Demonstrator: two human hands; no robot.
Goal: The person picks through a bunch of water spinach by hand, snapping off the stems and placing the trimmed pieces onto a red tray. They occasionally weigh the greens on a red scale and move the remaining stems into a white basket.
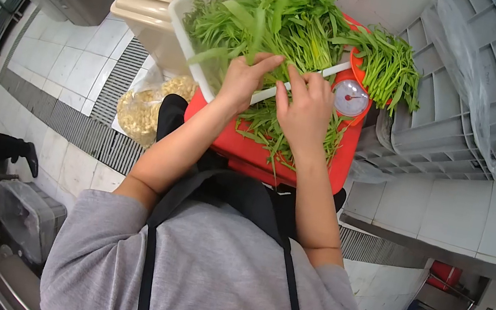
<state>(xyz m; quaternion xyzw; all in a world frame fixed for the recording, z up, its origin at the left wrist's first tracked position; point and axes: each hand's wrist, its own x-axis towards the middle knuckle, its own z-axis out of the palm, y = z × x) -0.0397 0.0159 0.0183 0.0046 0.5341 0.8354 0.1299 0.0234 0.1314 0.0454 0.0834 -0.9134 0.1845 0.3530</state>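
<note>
Left hand (248, 79): fingers bent around leafy greens at the near rim of the white basket (209, 91), whose heap of greens (285, 19) lies just beyond both hands. Right hand (307, 102): fingers curled beside it, apparently pinching a stem, though blur hides the grip; below it, loose leaves (260, 124) on the red surface (241, 157); to its right, a dial scale (351, 98) with bundled stems (390, 70) on top.

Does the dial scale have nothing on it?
No, a bunch of leafy greens rests on top of the orange dial scale.
</note>
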